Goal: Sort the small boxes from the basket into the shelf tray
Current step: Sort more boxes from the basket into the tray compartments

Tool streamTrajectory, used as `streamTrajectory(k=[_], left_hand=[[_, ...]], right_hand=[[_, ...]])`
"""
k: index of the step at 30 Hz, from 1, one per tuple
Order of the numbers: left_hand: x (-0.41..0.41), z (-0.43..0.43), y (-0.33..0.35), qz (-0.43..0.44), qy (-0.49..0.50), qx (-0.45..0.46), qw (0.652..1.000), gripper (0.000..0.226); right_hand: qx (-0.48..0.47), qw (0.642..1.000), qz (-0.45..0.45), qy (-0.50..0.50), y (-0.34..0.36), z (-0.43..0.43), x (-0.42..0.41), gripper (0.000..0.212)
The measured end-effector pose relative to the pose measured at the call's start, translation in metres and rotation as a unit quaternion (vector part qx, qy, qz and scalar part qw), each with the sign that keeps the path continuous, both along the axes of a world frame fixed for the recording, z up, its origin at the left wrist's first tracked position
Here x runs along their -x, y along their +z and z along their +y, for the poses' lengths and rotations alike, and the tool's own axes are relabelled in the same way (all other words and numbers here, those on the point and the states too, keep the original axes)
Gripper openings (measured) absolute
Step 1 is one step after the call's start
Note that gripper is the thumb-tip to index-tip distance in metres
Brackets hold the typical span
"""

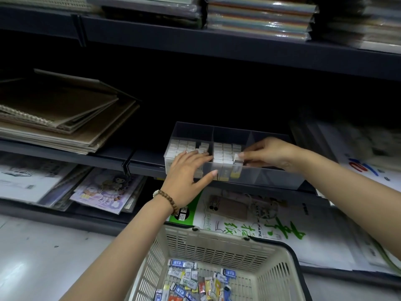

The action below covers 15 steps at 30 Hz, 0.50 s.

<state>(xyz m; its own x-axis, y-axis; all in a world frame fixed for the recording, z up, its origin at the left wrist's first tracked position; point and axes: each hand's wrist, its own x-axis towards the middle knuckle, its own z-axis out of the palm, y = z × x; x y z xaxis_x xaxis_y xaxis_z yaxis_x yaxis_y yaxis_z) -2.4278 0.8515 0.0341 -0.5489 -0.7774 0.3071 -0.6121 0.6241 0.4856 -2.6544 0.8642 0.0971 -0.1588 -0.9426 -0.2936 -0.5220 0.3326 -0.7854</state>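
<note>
A clear divided shelf tray (269, 178) sits on the dark middle shelf, with rows of small white boxes (225, 152) standing upright in its left and middle compartments. My right hand (268, 154) pinches one small box (237, 160) at the right end of the middle rows, inside the tray. My left hand (191, 170) lies flat over the boxes in the left compartment, thumb against the tray's front wall. Below, a beige plastic basket (280, 279) holds several loose small boxes (195, 283) with blue, red and yellow labels.
Stacked spiral sketchbooks (63, 114) lie on the shelf at left. Wrapped paper packs (260, 16) fill the shelf above. Drawing-paper packs (249, 213) and printed sheets (104, 187) lie on the lower shelf. The tray's right compartment (273, 144) looks bare.
</note>
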Motion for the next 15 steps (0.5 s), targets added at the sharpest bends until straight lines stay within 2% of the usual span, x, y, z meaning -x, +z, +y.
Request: streamTrajectory(k=[2,6,11,15], left_hand=[[0.0,-0.001,-0.001,-0.005,-0.001,0.002,1.0,0.066],[-0.001,-0.002,-0.003,-0.007,-0.004,0.011,1.0,0.059],[-0.002,-0.002,-0.003,-0.01,-0.01,0.018,1.0,0.067],[-0.002,-0.003,-0.005,-0.007,-0.008,0.02,1.0,0.059]], right_hand=[[-0.007,1.0,0.018,-0.008,-0.001,-0.001,-0.001,0.033],[-0.013,0.992,0.127,-0.013,-0.002,-0.004,-0.008,0.047],[-0.006,0.992,0.126,-0.019,-0.003,-0.004,-0.01,0.053],[0.007,0.986,0.165,0.005,-0.005,-0.004,-0.016,0.057]])
